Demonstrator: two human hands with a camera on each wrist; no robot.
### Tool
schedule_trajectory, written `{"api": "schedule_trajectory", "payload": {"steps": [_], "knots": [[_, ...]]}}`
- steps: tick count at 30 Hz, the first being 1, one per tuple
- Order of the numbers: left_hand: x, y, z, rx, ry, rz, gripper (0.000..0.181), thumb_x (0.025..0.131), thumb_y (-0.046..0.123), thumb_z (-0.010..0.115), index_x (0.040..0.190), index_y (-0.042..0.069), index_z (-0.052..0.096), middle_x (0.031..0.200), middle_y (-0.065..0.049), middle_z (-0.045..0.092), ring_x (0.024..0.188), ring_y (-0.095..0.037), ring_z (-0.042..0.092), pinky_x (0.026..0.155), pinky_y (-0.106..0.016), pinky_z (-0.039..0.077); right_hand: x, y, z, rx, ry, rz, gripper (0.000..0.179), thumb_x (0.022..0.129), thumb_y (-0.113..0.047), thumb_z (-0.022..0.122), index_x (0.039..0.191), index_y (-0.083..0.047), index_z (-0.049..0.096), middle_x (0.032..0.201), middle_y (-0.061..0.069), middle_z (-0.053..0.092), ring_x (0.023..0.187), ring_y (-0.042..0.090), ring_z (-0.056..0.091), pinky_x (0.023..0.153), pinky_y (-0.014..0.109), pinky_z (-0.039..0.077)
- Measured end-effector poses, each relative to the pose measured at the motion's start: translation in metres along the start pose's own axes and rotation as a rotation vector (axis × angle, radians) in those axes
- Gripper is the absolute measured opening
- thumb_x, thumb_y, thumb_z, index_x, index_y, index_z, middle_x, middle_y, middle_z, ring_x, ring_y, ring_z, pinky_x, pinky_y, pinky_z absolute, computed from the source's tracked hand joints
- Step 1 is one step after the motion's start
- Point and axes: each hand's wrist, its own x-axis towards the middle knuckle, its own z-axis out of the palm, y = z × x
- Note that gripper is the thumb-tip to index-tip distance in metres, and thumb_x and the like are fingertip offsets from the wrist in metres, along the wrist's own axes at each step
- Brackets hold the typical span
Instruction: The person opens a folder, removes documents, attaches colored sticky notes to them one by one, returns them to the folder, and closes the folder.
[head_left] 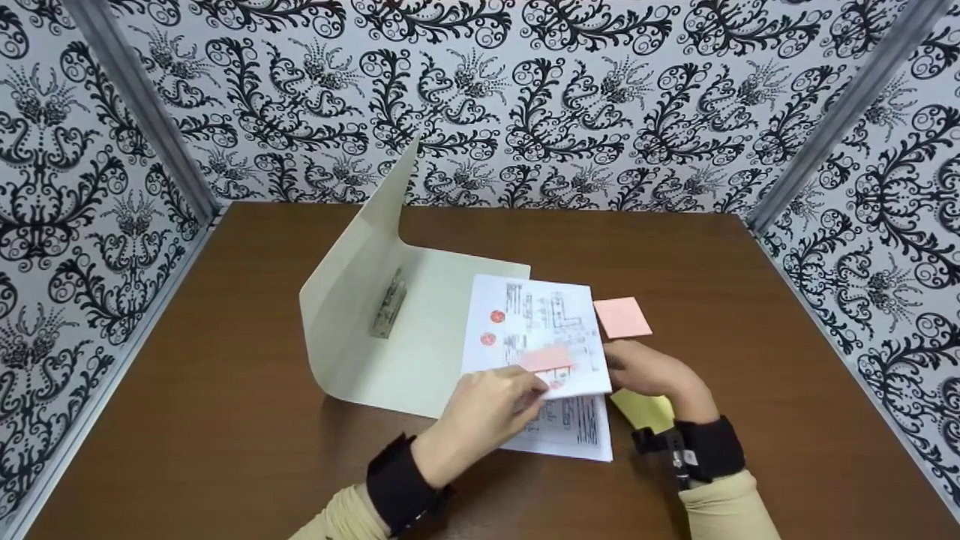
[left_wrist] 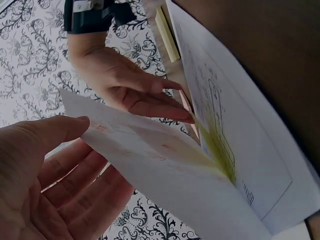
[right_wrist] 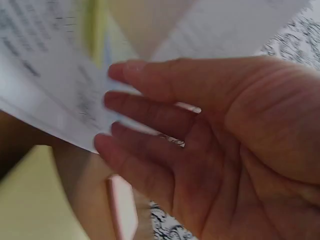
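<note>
In the head view, my left hand [head_left: 487, 409] pinches the lower edge of a printed sheet [head_left: 536, 315] with red stamps and a pink sticky note [head_left: 549, 358] on it. The left wrist view shows this sheet lifted, with thumb and fingers on either side of its edge. Beneath lies another printed sheet [left_wrist: 205, 80], with a yellow sticky note [left_wrist: 222, 155] standing between the two. My right hand [right_wrist: 200, 130] reaches in from the right, its fingers nearly straight and their tips at the lower sheet's edge, close to the yellow note.
The papers overlap the right half of an open pale folder [head_left: 431, 322] with a metal clip [head_left: 390, 304]; its cover stands up at the left. On the brown table [head_left: 247, 315], a pink note pad [head_left: 622, 317] and a yellow one [head_left: 649, 411] lie right of the papers. Patterned walls [head_left: 480, 97] enclose the table.
</note>
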Motion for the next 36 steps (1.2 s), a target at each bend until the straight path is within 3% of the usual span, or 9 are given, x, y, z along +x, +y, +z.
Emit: {"api": "schedule_trajectory", "payload": {"steps": [3,7,10,16,20,23,27,33,36], "knots": [[-0.001,0.003,0.003,0.069,-0.041,0.039,0.013,0.09,0.022,0.083,0.1,0.013,0.081,0.087,0.005,0.075,0.07,-0.006,0.067,0.059,-0.016,0.052,-0.007,0.0,-0.008,-0.104,0.051,0.025,0.019,0.1,-0.001,0.06,0.112,0.003,0.075,0.107,0.012,0.075,0.092,0.019,0.064,0.082,0.039,0.055],[-0.004,0.007,0.008,0.179,-0.086,0.09,0.014,0.089,0.029,0.084,0.095,0.017,0.079,0.083,0.008,0.072,0.068,-0.005,0.066,0.056,-0.018,0.051,-0.011,-0.002,-0.012,-0.167,0.113,0.156,0.019,0.099,0.001,0.061,0.11,0.006,0.075,0.104,0.015,0.075,0.09,0.025,0.063,0.08,0.044,0.054],[-0.006,0.009,0.014,0.23,-0.112,0.117,0.017,0.088,0.032,0.086,0.089,0.018,0.077,0.079,0.009,0.069,0.065,-0.004,0.064,0.053,-0.017,0.048,-0.008,-0.004,-0.009,-0.153,0.152,0.23,0.022,0.101,0.0,0.059,0.116,0.009,0.072,0.11,0.02,0.074,0.094,0.031,0.066,0.084,0.05,0.056],[-0.009,0.014,0.025,0.316,-0.142,0.174,0.019,0.086,0.034,0.086,0.082,0.02,0.074,0.077,0.008,0.068,0.065,-0.007,0.064,0.053,-0.019,0.049,0.004,-0.005,0.002,-0.112,0.164,0.262,0.03,0.103,-0.001,0.057,0.129,0.013,0.063,0.122,0.028,0.069,0.111,0.041,0.067,0.097,0.057,0.054],[-0.011,0.013,0.029,0.333,-0.182,0.183,0.016,0.085,0.03,0.086,0.081,0.02,0.073,0.076,0.008,0.068,0.064,-0.008,0.063,0.051,-0.022,0.048,0.009,-0.005,0.008,-0.108,0.144,0.291,0.036,0.103,-0.001,0.058,0.135,0.015,0.058,0.129,0.031,0.065,0.119,0.043,0.064,0.1,0.057,0.052],[-0.01,0.007,0.03,0.291,-0.223,0.17,0.014,0.087,0.028,0.084,0.083,0.019,0.075,0.078,0.007,0.069,0.065,-0.009,0.065,0.052,-0.023,0.049,0.011,-0.005,0.01,-0.108,0.141,0.31,0.04,0.103,-0.001,0.059,0.139,0.015,0.054,0.131,0.032,0.063,0.116,0.041,0.064,0.097,0.055,0.053],[-0.006,-0.01,0.028,0.153,-0.246,0.059,0.011,0.09,0.025,0.081,0.094,0.015,0.079,0.087,0.004,0.075,0.072,-0.012,0.07,0.06,-0.025,0.055,0.013,-0.005,0.013,-0.096,0.132,0.336,0.043,0.103,-0.002,0.06,0.142,0.014,0.052,0.131,0.03,0.063,0.106,0.035,0.064,0.088,0.049,0.055],[0.001,-0.048,0.018,-0.122,-0.177,-0.281,0.021,0.092,0.015,0.079,0.11,0.004,0.077,0.105,-0.01,0.077,0.094,-0.025,0.073,0.084,-0.036,0.06,0.014,-0.006,0.015,-0.068,0.114,0.371,0.042,0.104,-0.003,0.059,0.144,0.012,0.052,0.129,0.027,0.065,0.098,0.03,0.065,0.077,0.041,0.054],[0.002,-0.066,0.015,-0.158,-0.116,-0.417,0.035,0.091,0.014,0.08,0.121,-0.003,0.071,0.113,-0.02,0.074,0.102,-0.034,0.071,0.091,-0.044,0.059,0.015,-0.005,0.017,-0.061,0.123,0.391,0.042,0.105,-0.003,0.058,0.144,0.011,0.052,0.129,0.027,0.064,0.097,0.03,0.064,0.075,0.04,0.053]]}}
